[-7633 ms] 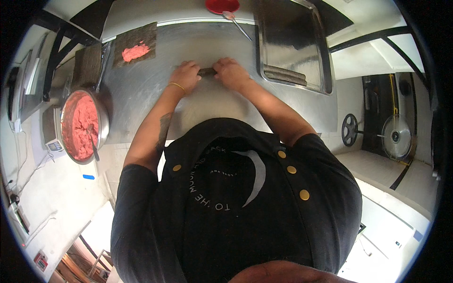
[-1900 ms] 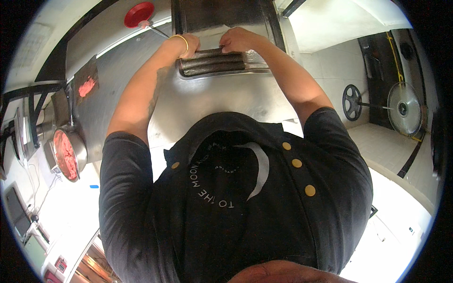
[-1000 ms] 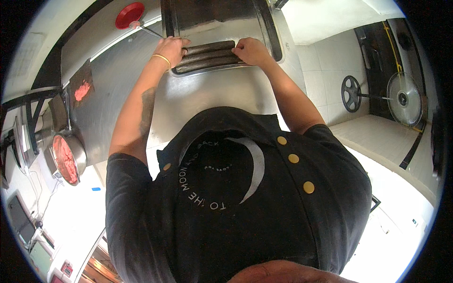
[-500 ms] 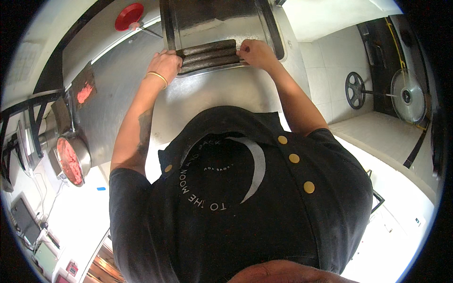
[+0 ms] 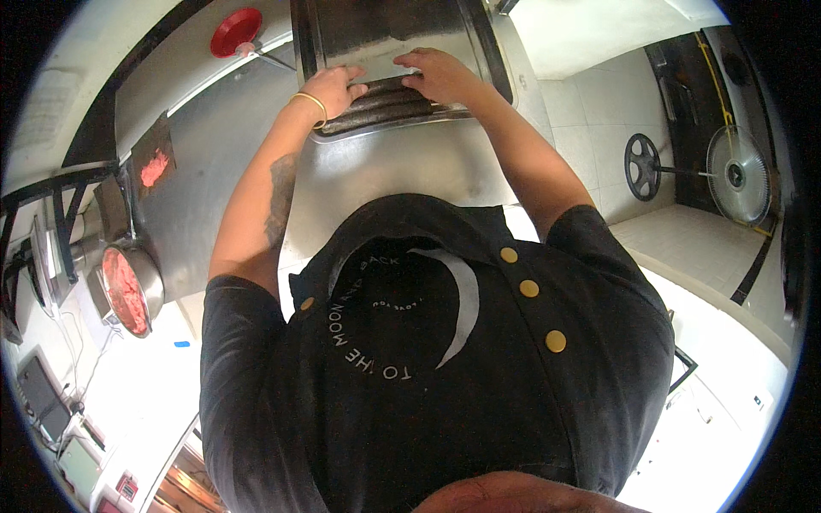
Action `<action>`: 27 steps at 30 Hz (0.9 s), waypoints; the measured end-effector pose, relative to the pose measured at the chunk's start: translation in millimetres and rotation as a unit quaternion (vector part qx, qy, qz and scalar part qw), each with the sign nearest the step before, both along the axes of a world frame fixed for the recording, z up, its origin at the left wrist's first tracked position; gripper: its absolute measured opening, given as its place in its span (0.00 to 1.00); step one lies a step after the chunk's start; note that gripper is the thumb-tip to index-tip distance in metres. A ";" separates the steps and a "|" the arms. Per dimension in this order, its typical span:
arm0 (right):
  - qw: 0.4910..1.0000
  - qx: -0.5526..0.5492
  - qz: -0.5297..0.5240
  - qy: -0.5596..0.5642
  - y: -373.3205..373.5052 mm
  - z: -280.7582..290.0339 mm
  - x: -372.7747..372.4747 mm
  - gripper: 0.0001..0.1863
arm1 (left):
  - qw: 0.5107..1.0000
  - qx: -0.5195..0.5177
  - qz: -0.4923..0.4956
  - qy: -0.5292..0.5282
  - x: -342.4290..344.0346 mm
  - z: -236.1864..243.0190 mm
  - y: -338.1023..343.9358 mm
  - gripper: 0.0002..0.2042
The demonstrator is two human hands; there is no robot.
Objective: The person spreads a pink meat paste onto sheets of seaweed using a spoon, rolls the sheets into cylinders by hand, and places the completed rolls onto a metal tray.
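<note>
Several long, dark rolls with a seaweed-like wrap (image 5: 389, 104) lie side by side along the near edge of a metal tray (image 5: 342, 135). Over their far side, my left hand (image 5: 333, 91) rests with its fingers apart, the thumb along the farthest roll. Facing it, my right hand (image 5: 440, 77) has its fingers spread, the thumb at that same roll near its right part. Neither hand is closed round a roll. The hands partly cover the farthest roll.
Left of the tray, a dark sheet (image 5: 164, 130) bears pink paste (image 5: 154, 169). A metal bowl (image 5: 152, 275) of pink paste stands nearer on the left. At the far left sit a red dish (image 5: 236, 31) and a thin metal tool (image 5: 274, 61). A fan (image 5: 737, 175) is at right.
Both hands have left the rolls' ends, moved inward and farther over the rolls, and their fingers have opened. The rolls stay near the tray's near edge.
</note>
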State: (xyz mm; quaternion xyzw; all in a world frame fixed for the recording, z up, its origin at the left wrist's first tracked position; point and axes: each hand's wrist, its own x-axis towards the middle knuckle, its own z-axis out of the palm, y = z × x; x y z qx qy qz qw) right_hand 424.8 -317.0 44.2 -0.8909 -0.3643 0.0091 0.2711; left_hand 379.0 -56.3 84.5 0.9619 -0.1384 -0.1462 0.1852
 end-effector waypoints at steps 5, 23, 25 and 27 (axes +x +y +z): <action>0.978 -0.148 0.098 0.108 20.5 -1.3 34.4 0.18 | 0.997 0.006 -0.010 0.070 24.0 -22.0 20.1 0.16; 0.995 -0.071 0.071 0.023 0.7 19.4 -23.7 0.41 | 0.994 0.048 -0.047 -0.091 -34.4 -27.6 -23.2 0.35; 0.990 -0.120 0.057 0.049 -5.9 13.6 -24.0 0.42 | 0.996 0.033 -0.059 -0.051 -28.2 -25.2 -25.2 0.37; 0.993 -0.105 0.044 0.042 -6.5 23.7 -28.9 0.40 | 0.993 0.033 -0.093 -0.064 -21.7 -29.3 -20.3 0.39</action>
